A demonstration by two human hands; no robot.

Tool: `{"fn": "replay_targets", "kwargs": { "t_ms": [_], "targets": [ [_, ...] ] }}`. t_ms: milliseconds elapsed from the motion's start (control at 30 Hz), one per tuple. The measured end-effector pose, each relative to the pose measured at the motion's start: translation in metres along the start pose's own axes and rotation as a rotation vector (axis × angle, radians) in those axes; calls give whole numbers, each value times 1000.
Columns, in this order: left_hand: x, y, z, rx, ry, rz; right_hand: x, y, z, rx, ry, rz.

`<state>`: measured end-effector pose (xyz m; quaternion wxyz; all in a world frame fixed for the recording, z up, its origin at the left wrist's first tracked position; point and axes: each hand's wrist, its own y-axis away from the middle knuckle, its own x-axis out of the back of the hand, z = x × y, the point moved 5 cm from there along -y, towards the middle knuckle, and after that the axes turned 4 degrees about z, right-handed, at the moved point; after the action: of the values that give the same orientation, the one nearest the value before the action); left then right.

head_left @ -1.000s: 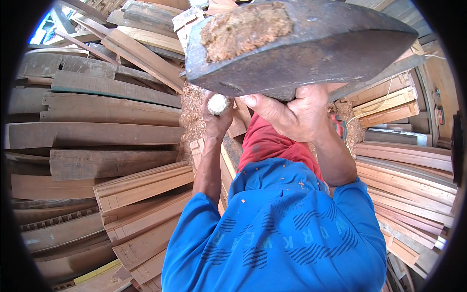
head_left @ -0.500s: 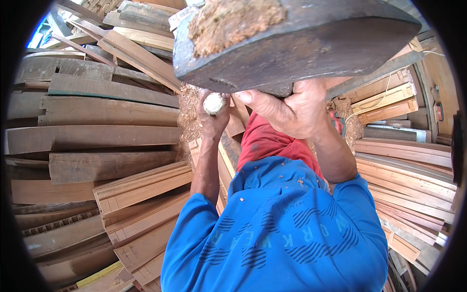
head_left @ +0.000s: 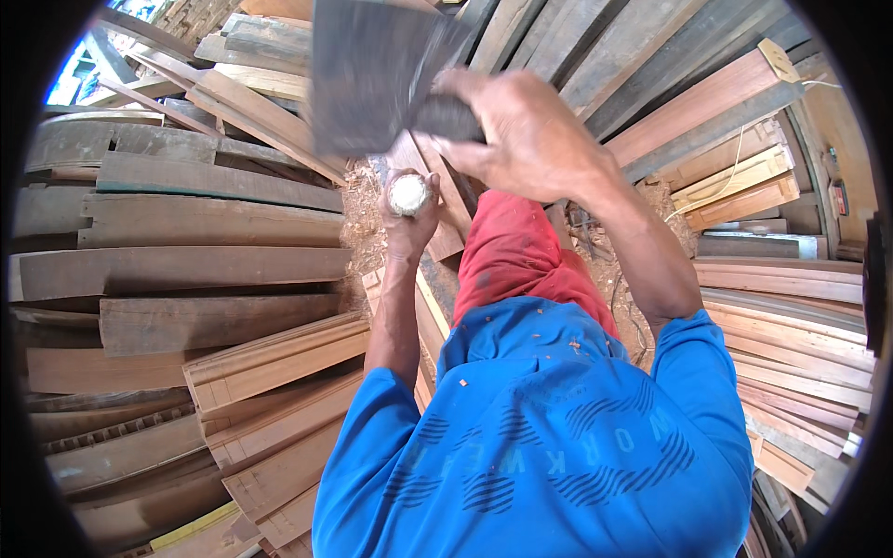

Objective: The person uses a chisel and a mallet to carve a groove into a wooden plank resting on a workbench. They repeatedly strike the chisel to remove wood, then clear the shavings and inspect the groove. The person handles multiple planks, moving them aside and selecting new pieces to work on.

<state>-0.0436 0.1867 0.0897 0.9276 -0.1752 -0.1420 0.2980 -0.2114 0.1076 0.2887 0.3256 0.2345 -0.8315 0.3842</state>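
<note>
My right hand (head_left: 532,135) is wrapped round the short handle of a large dark wooden mallet (head_left: 367,79), blurred by motion and raised high in front of me. Below the mallet head, my left hand (head_left: 409,237) grips an upright chisel (head_left: 409,194). Only the round, pale, battered end of its handle shows; the blade is hidden beneath my fist. A reddish-brown board (head_left: 453,209) lies under and beside my left hand. The mallet and the chisel end appear apart.
Stacked boards (head_left: 214,223) fill the left side, with grooved wooden pieces (head_left: 279,363) nearer me. More planks (head_left: 781,316) are piled at right. Wood shavings (head_left: 361,228) cover the floor by the board. A pale cord (head_left: 737,167) hangs over the timber at right.
The mallet has swung leftward and turned, away from close in front of the view. My right hand has shifted left and up with it. My left hand stays almost still on the chisel.
</note>
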Motion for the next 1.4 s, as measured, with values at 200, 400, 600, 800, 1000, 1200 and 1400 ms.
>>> {"fn": "replay_targets", "kwargs": {
  "t_ms": [200, 400, 600, 800, 1000, 1200, 1400],
  "targets": [
    [2, -7, -8, 155, -33, -22, 25, -46, -23, 155, -191, 432],
    [1, -11, -10, 46, -87, -24, -59, -6, 34, -78, 312, -480],
    [-5, -26, -9, 144, -21, -19, 17, -36, -6, 58, -93, 209],
    [5, -22, -23, 182, -88, -50, 56, -50, -49, -61, -612, 325],
    [9, -19, -30, 163, -34, -17, 36, -44, -29, 16, -878, 315],
    [6, 2, -31, 34, 115, -51, 1, -21, -18, 29, -325, 262],
    [3, 7, -32, -35, -52, 1, -65, 14, 24, -72, 234, -397]
  ]
}}
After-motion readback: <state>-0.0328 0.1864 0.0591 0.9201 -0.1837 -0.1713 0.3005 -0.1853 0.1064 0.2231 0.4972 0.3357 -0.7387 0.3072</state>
